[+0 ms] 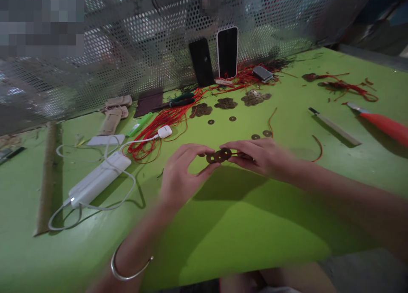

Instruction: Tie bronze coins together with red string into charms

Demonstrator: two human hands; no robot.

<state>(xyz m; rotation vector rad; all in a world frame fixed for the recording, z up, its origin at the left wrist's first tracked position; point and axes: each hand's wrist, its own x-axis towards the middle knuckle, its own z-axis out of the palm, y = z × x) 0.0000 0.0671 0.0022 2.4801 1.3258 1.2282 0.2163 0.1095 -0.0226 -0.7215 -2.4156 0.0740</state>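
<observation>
I have both bare hands close together, raised over the near part of the green table (242, 250). Call the overlapping coins (219, 156) between them the clock's centre, with twelve pointing away from the wearer. The left hand (178, 174), on the nine o'clock side, pinches the coins between thumb and bent forefinger, with a rounded gap behind the tips. The right hand (269, 157), on the three o'clock side, has its thumb and forefinger narrowly set at the other end of the row, and a red cord (236, 153) runs back between those fingers. I cannot tell how the cord passes through the coins.

I see two loose coins (232, 119) near twelve and another pair (255, 136) at two, just beyond the right hand. Coin heaps (225, 103) spread from eleven to one. Farther out at twelve, a white-edged phone (227, 53) and a dark phone (201, 61) lean against the perforated metal screen (134, 42). A bundle of red cords (159, 125) lies at ten, a white power bank (98, 178) with its cable at nine. Out at three, I make out a slim stick-like tool (334, 127) and a red-handled tool (389, 125).
</observation>
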